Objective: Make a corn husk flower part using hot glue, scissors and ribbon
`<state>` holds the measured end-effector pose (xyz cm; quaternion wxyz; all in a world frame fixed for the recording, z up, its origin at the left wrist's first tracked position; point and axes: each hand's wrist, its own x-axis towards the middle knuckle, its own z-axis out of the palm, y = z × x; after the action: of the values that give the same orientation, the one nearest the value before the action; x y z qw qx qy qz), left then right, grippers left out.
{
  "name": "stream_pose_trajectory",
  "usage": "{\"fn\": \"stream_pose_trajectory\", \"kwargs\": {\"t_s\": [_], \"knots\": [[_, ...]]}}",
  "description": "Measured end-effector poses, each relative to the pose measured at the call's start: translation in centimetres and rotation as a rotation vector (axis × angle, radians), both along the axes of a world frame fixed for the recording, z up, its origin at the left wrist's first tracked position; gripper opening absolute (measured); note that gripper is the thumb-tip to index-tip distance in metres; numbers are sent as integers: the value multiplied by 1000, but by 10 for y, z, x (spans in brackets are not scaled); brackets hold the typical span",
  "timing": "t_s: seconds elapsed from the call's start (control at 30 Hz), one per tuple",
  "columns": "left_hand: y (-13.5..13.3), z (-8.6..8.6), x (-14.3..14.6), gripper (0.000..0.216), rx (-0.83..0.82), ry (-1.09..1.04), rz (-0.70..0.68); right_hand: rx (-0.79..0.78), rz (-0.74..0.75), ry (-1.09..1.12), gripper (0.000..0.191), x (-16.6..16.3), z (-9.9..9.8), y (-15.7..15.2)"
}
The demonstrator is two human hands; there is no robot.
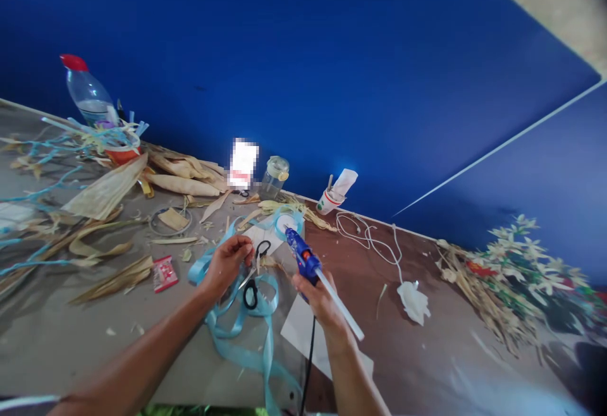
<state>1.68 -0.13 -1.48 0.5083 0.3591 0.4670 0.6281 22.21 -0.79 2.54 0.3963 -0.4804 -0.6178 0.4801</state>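
While clutching a glue gun (302, 256) in the right hand (321, 296), pinching left hand (232, 255) fingertips together, can't tell whether around anything, with scissors (257, 269) just right of it!

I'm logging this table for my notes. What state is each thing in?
Glue gun: in right hand, glue stick jutting from back.
Scissors: handles spread apart.
Blue ribbon: loose, in loops.
Bottle: red cap on, partly filled.
White cup: things sticking out.
Red packet: lying flat; sealed or opened, cannot tell.
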Motion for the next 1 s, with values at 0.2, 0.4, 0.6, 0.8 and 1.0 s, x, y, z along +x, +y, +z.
{"fn": "stream_pose_trajectory", "kwargs": {"t_s": [0.2, 0.4, 0.6, 0.8, 1.0], "knots": [[1, -4, -4, 16, -8, 50, 30, 45, 93, 137, 32, -27, -19, -5], [4, -7, -6, 17, 24, 115, 56, 148, 141, -21, 25, -33, -32, -13], [4, -4, -5, 13, 9, 132, 76, 292, 113, -116, 21, -35, -33, -16], [4, -3, -5, 13, 3, 146, 64, 315, 116, -195, 20, -37, -31, -17], [2, 2, -3, 16, -8, 137, 34, 362, 106, -191, 19, -38, -37, -12]]}}
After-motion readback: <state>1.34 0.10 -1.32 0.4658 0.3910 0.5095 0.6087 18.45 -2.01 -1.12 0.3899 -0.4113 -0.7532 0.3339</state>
